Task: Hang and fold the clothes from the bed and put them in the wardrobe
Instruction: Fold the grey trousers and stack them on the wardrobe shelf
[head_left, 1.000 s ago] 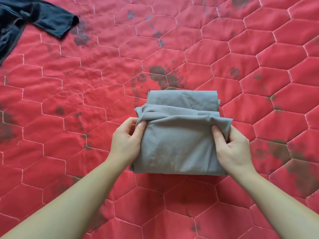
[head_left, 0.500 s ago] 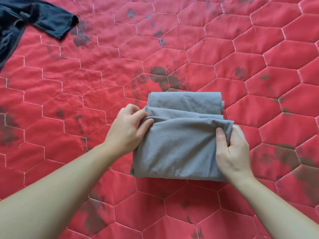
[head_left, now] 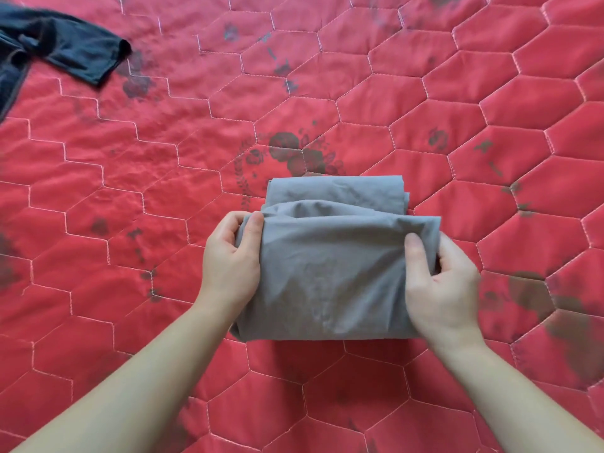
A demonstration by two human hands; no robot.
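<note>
On the red quilted bed (head_left: pixel 327 93), from my head view, the grey folded garment (head_left: pixel 333 273) lies in front of me. My left hand (head_left: pixel 228 259) now pinches its upper left corner, where a moment ago the thumb only rested there; my right hand (head_left: pixel 441 282) keeps its grip on the right edge. The top fold looks nearly closed, so I judge this piece almost ready for the wardrobe. A dark garment (head_left: pixel 58 50) waits unmoved, far left.
</note>
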